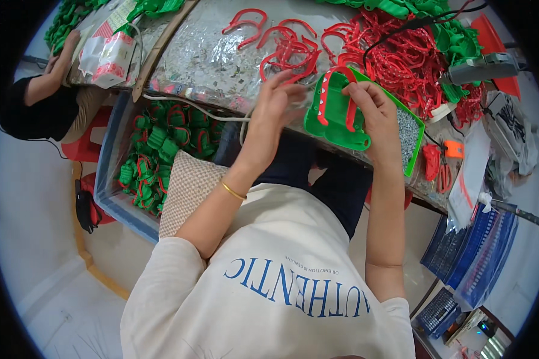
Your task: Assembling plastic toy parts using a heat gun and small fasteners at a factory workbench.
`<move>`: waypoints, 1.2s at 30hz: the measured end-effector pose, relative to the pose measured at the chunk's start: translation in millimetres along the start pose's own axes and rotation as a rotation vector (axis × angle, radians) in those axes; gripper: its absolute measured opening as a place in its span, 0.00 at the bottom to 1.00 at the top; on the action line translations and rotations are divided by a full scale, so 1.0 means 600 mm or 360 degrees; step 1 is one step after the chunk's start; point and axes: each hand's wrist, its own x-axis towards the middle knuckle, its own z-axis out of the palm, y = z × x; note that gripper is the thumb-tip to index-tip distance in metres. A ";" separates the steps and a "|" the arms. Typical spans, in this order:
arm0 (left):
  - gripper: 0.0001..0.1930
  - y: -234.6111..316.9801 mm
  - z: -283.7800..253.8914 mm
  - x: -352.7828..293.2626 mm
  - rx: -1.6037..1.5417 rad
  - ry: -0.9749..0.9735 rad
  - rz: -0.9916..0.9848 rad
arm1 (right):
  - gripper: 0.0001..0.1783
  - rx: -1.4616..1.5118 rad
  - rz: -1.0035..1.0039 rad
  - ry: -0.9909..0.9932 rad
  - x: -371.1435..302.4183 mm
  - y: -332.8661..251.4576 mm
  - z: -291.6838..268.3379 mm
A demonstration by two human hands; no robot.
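My right hand is closed on the edge of a green plastic shell above the table's front edge. A red U-shaped toothed strip with white teeth lies against the shell, and one of its arms passes by my fingertips. My left hand is raised to the left of the shell, its fingers stretched out and slightly smeared by motion. Nothing shows in it. Just beyond it lies a loose group of red strips. A bright green tray of small grey metal pieces, probably screws, is partly behind my right hand.
A large heap of red strips covers the table's far right, with green parts around it. A blue-grey crate of green-and-red pieces stands at left. Red-handled scissors lie at right. Another person's arm rests at far left.
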 end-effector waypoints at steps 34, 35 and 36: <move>0.36 -0.034 0.015 -0.029 -0.0668 -0.0391 -0.0709 | 0.11 -0.0902 0.0061 0.0198 -0.038 -0.015 -0.005; 0.38 -0.035 0.015 -0.029 -0.0637 -0.0368 -0.0652 | 0.11 -0.0900 0.0064 0.0199 -0.039 -0.014 -0.004; 0.38 -0.032 0.016 -0.028 -0.0637 -0.0367 -0.0655 | 0.10 -0.0795 0.0035 0.0254 -0.041 -0.014 0.000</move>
